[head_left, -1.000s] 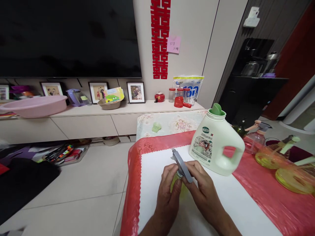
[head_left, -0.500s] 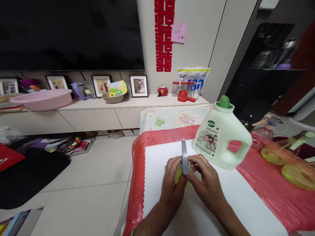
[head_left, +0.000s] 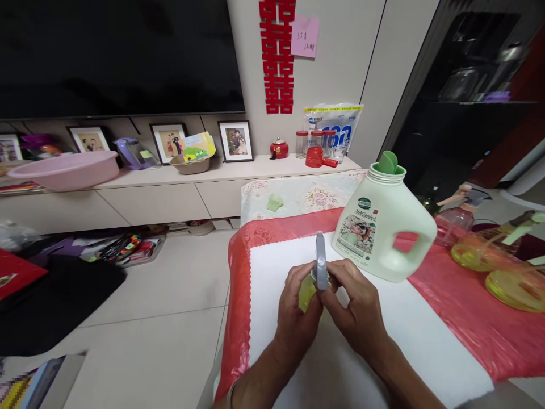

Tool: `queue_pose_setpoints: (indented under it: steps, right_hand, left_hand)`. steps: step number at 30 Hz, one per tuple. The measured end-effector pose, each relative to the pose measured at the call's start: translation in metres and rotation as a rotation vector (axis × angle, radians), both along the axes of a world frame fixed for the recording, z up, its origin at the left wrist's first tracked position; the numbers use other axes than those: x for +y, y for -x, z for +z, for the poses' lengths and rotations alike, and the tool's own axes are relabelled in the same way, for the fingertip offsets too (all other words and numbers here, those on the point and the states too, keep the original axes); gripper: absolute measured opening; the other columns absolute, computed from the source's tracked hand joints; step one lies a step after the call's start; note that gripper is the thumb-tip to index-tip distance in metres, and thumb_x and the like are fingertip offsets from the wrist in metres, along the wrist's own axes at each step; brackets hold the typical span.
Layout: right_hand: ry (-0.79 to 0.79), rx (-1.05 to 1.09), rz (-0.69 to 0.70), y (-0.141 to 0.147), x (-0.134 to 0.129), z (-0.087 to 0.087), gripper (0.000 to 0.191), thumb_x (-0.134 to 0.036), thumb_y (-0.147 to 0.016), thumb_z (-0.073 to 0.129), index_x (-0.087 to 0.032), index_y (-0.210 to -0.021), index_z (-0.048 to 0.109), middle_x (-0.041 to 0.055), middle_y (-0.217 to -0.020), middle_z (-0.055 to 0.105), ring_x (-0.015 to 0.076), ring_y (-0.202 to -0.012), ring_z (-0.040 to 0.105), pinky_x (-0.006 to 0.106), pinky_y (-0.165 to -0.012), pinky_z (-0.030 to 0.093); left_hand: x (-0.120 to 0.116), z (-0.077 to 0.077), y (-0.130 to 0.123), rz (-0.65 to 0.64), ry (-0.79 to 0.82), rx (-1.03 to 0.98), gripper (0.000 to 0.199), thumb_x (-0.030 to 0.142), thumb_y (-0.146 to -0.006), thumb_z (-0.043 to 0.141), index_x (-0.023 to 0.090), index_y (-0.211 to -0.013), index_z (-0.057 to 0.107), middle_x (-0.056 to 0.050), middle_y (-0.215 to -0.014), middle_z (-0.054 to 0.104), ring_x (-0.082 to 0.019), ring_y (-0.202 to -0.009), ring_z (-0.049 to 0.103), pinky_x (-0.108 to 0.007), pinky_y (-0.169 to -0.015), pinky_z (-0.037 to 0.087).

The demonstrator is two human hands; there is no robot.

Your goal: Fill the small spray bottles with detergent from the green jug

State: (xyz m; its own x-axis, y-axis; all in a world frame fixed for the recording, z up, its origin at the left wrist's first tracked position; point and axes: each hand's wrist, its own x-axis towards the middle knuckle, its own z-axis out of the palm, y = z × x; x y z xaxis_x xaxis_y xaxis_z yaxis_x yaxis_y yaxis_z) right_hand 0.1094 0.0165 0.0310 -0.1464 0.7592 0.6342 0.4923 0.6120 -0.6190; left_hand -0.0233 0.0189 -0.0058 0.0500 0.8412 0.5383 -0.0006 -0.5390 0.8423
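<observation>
Head view | your left hand (head_left: 298, 309): closed around the neck of the yellow-liquid bottle (head_left: 305, 294) | your right hand (head_left: 357, 304): fingers clamped at the base of the grey trigger sprayer head (head_left: 321, 258) | bottle: between your palms, above the white mat (head_left: 268, 295), near the pale-green SilkGarden jug (head_left: 385, 216) on the worktop (head_left: 240, 284)

Spray head (head_left: 321, 264) is looking like smooth plastic, jug (head_left: 385, 216) is showing satiny plastic, red sheet (head_left: 462, 318) is shining glossy, white mat (head_left: 270, 270) is looking kinda matt.
</observation>
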Motion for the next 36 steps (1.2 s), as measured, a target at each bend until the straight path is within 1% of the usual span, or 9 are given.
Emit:
queue_pose_setpoints:
  steps: [6,10,14,18,21,24,27,31,36]
  right_hand:
    - [-0.077,-0.001,-0.067,0.005,0.001,-0.004,0.013,-0.019,-0.095,0.054,-0.015,-0.106,0.06,0.002,-0.087,0.051,0.0091,-0.075,0.047,0.022,-0.068,0.041]
    - [-0.118,0.02,-0.126,0.008,0.003,-0.01,0.009,-0.019,-0.093,0.055,-0.014,-0.1,0.058,0.0023,-0.087,0.05,0.0092,-0.075,0.046,0.021,-0.066,0.04]
    - [-0.114,0.036,-0.151,0.009,0.005,-0.015,0.012,-0.022,-0.093,0.059,-0.014,-0.101,0.056,0.0021,-0.09,0.05,0.0087,-0.076,0.047,0.02,-0.067,0.041]
    - [-0.113,0.034,-0.163,0.01,0.005,-0.02,0.014,-0.02,-0.092,0.055,-0.014,-0.104,0.055,0.004,-0.097,0.052,0.0117,-0.088,0.051,0.023,-0.075,0.042]
    - [-0.111,0.004,-0.157,0.012,0.004,-0.022,0.02,-0.017,-0.088,0.048,-0.013,-0.106,0.054,0.0058,-0.102,0.053,0.0156,-0.096,0.049,0.027,-0.082,0.042]
    - [-0.062,-0.058,-0.142,0.012,0.003,-0.026,0.02,-0.021,-0.088,0.048,-0.011,-0.105,0.054,0.0077,-0.102,0.054,0.0185,-0.094,0.047,0.031,-0.081,0.04]
    - [0.015,-0.113,-0.116,0.013,0.002,-0.03,0.026,-0.027,-0.09,0.048,-0.01,-0.108,0.056,0.0097,-0.103,0.054,0.0203,-0.093,0.046,0.033,-0.079,0.039]
    - [0.112,-0.147,-0.054,0.012,0.003,-0.033,0.03,-0.034,-0.09,0.051,-0.012,-0.11,0.057,0.0094,-0.106,0.055,0.0207,-0.095,0.05,0.031,-0.078,0.042]
    - [0.17,-0.14,-0.008,0.01,0.005,-0.03,0.028,-0.033,-0.089,0.055,-0.015,-0.111,0.057,0.0064,-0.105,0.058,0.0183,-0.094,0.055,0.028,-0.076,0.046]
  left_hand:
    - [-0.004,0.006,0.005,-0.045,0.068,-0.115,0.034,0.034,-0.098,0.046,0.025,-0.128,0.06,-0.009,-0.127,0.057,-0.027,-0.123,0.052,-0.043,-0.106,0.041]
    - [-0.006,0.017,0.002,-0.033,0.112,-0.076,0.033,0.029,-0.094,0.054,0.025,-0.126,0.059,-0.008,-0.124,0.057,-0.026,-0.12,0.054,-0.042,-0.105,0.042]
    - [-0.008,0.033,-0.007,0.078,0.248,0.0,0.035,0.02,-0.08,0.066,0.024,-0.115,0.059,-0.006,-0.115,0.059,-0.024,-0.11,0.058,-0.039,-0.096,0.046]
    - [-0.003,0.038,-0.009,0.171,0.395,0.025,0.028,0.025,-0.076,0.072,0.022,-0.102,0.06,-0.005,-0.102,0.063,-0.023,-0.098,0.061,-0.037,-0.087,0.048]
    - [0.001,0.035,-0.005,0.166,0.367,0.032,0.024,0.028,-0.079,0.072,0.021,-0.1,0.062,-0.005,-0.1,0.063,-0.022,-0.097,0.062,-0.037,-0.088,0.047]
    - [0.003,0.032,-0.001,0.165,0.287,0.065,0.021,0.027,-0.079,0.073,0.022,-0.098,0.065,-0.004,-0.1,0.064,-0.021,-0.098,0.061,-0.036,-0.091,0.046]
    - [0.003,0.032,0.003,0.142,0.261,0.068,0.022,0.028,-0.08,0.074,0.023,-0.1,0.067,-0.003,-0.1,0.064,-0.021,-0.098,0.061,-0.035,-0.091,0.046]
    - [0.005,0.032,0.007,0.075,0.308,0.047,0.022,0.028,-0.079,0.075,0.023,-0.1,0.069,-0.004,-0.102,0.065,-0.024,-0.104,0.062,-0.037,-0.095,0.046]
    - [0.014,0.03,0.018,-0.103,0.359,-0.015,0.027,0.028,-0.08,0.074,0.024,-0.107,0.069,-0.004,-0.105,0.07,-0.024,-0.106,0.063,-0.04,-0.1,0.046]
